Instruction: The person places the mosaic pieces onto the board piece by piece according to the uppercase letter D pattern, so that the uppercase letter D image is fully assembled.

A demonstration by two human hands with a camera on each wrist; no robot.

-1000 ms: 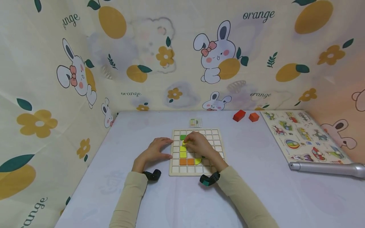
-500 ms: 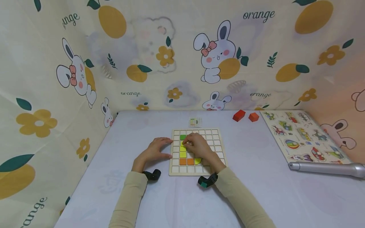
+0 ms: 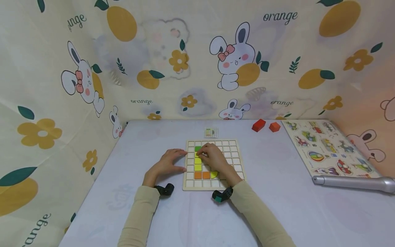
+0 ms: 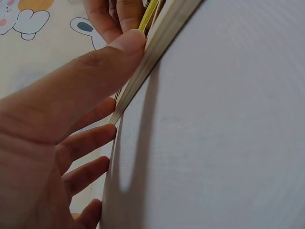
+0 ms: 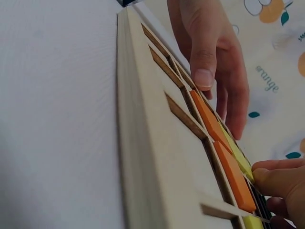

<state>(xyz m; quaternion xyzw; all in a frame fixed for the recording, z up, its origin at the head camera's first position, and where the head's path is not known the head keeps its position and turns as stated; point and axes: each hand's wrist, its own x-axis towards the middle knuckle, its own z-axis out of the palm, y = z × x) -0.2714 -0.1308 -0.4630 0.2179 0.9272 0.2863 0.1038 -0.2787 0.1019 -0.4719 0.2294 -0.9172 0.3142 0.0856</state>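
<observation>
A wooden grid board lies in the middle of the table. My right hand reaches over it, thumb and forefinger pinching a yellow tile at the cell below a green square tile. Beneath that cell come further yellow tiles, then two orange tiles with a rounded yellow piece to their right. My left hand rests against the board's left edge, fingers extended and thumb apart; the left wrist view shows the thumb on the rim. My right hand hides several cells.
Behind the board lies a small printed pattern card. Two red-orange blocks sit at the back right. A picture puzzle board and a silver tube occupy the right side. Patterned cloth walls the table in.
The yellow tile, tilted in my right hand's grip a second ago, now sits lower at its cell. My right hand and forearm have shifted slightly left. The left hand has stayed still.
</observation>
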